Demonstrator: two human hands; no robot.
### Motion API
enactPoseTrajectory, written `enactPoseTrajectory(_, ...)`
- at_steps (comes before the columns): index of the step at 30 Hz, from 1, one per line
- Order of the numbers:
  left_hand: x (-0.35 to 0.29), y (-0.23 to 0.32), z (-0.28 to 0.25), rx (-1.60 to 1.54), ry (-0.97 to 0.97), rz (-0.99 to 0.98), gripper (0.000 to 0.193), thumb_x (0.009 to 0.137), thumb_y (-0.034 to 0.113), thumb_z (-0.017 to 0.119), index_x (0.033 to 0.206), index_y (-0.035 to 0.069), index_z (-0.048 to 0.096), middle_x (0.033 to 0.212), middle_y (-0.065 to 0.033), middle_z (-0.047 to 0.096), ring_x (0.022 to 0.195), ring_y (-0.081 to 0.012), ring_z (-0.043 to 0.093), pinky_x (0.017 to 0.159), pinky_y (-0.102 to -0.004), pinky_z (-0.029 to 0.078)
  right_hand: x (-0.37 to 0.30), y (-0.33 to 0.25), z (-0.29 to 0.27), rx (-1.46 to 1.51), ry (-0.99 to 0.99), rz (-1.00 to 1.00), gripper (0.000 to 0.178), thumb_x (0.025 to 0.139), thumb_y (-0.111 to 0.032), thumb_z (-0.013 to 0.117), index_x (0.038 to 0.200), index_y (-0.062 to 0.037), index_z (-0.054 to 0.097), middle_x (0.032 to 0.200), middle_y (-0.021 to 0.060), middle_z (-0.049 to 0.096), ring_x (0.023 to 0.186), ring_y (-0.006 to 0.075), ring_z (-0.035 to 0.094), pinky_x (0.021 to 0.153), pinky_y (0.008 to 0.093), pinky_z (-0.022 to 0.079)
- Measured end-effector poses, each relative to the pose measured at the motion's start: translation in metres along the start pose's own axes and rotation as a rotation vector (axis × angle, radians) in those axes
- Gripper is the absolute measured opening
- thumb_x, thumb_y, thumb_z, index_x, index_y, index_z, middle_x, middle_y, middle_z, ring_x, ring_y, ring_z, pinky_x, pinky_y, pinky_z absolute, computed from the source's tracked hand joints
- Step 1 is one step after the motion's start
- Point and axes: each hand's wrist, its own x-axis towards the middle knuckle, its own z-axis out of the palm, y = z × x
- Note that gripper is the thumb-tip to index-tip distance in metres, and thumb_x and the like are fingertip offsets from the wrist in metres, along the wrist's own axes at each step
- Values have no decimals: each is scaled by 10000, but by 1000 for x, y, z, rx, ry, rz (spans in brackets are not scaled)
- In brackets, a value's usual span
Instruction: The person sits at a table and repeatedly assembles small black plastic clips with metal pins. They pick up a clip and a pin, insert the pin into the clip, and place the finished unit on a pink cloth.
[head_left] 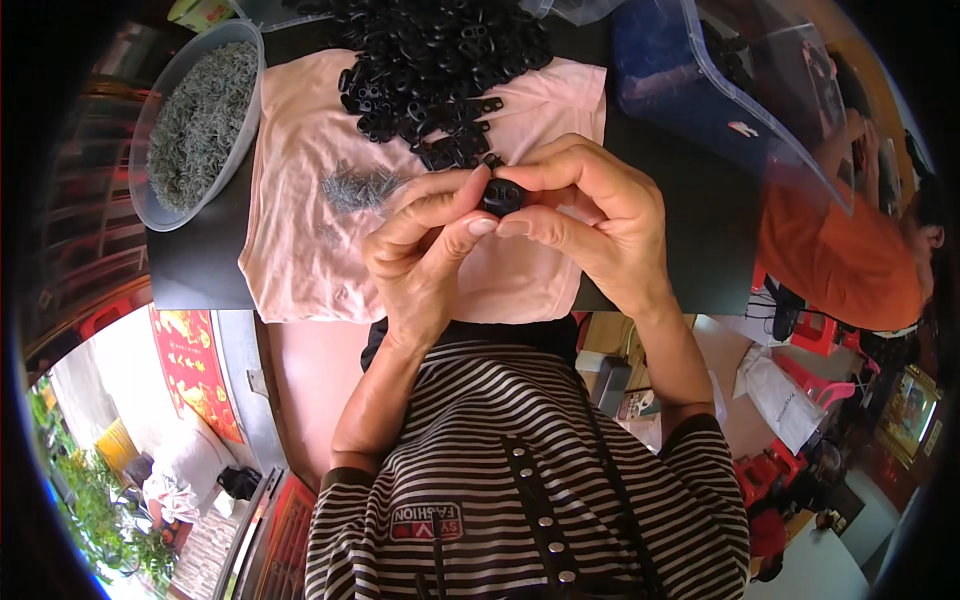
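Over the pink cloth, a small black plastic piece [502,197], rounded with two holes like a cord lock, is pinched between both hands. My left hand [422,235] grips it from the left with thumb and index finger. From the right, my right hand [605,215] closes its thumb and index finger on the same piece. Just beyond the fingertips lies a large heap of similar black pieces [440,70], with some loose ones at its near edge. A little pile of thin grey metal springs [360,188] rests beside my left fingers, partly behind them.
Pink cloth [300,140] covers the middle of the dark table [690,245]. A clear bowl [163,217] full of grey springs stands at the left. Far right is a transparent blue-looking bin [650,90]. Beyond it sits another person in an orange top [840,255].
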Motion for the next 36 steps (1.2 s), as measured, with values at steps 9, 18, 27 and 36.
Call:
enactPoseTrajectory(9,-3,-4,-6,-11,-33,2,179,787,-46,657,965,-27,649,1022,-147,624,880,-135,590,755,-240,498,-4,5,1,10,-50,72,209,733,-3,719,909,24,610,869,87,632,759,129,631,662,224,538)
enactPoseTrajectory(18,-1,-2,-2,22,-13,-62,280,841,-25,603,1120,-31,593,1004,-139,620,829,-157,608,808,-271,496,-5,8,4,-8,26,23,253,741,33,704,982,23,629,902,91,620,771,121,635,653,224,534)
enactPoseTrajectory(27,-9,10,2,70,-185,-236,231,907,10,521,1118,-69,573,935,-134,612,796,-163,604,753,-270,502,16,-45,-55,-412,753,-399,179,843,0,593,999,86,605,1021,173,621,589,84,512,570,181,434)
enactPoseTrajectory(36,-10,11,1,146,-172,-452,197,904,27,542,1072,-46,613,927,-86,600,815,-126,594,748,-237,492,25,-46,-92,-821,827,-308,200,829,-49,655,1026,-15,659,976,52,667,747,54,574,639,192,462)
